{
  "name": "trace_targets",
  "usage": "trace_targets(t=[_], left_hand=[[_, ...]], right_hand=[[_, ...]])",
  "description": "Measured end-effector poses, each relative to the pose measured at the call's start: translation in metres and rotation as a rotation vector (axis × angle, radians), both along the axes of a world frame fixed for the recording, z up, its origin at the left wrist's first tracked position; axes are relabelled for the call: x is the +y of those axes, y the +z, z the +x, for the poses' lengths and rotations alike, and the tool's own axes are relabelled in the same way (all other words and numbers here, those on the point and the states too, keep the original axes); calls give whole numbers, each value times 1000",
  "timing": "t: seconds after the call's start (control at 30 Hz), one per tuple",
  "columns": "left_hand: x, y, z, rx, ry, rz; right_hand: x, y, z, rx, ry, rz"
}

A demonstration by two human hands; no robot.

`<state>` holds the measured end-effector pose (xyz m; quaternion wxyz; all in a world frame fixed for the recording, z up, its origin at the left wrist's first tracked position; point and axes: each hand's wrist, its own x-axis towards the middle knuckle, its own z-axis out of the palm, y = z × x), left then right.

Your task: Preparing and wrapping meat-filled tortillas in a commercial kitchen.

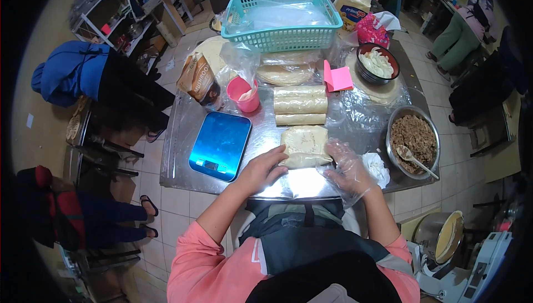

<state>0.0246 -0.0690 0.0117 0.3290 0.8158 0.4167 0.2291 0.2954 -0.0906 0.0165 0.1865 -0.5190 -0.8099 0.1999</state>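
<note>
A partly rolled flatbread wrap (306, 145) lies on the steel table in front of me, its sides folded in and its near end turned up into a roll. My bare left hand (263, 169) grips its left edge. On the opposite edge is my right hand (349, 170), in a clear plastic glove, with fingers at the wrap's right side. Just beyond lie finished rolls (300, 105) in clear plastic. A crumpled white tissue (377, 170) sits beside my right hand. Any filling inside the wrap is hidden.
Left stands a blue kitchen scale (222, 145), with a pink cup (245, 99) and a mushroom sauce pouch (200, 80) behind. Right are a steel bowl of cooked mince (414, 136) and a bowl of white strips (377, 63). A turquoise basket (281, 38) stands behind; other people work nearby.
</note>
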Motion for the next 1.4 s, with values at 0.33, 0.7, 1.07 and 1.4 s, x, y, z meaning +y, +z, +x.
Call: trace_targets(t=[0.33,0.7,1.07,1.4], left_hand=[[7,3,-2,135,-136,108],[28,-9,9,-78,131,-166],[45,-2,17,-9,263,-386],[38,-1,23,-37,454,-235]], right_hand=[[8,3,-3,28,114,-140],[44,1,3,332,124,-251],[47,0,-13,291,25,-302],[15,-20,-73,-252,-41,345]])
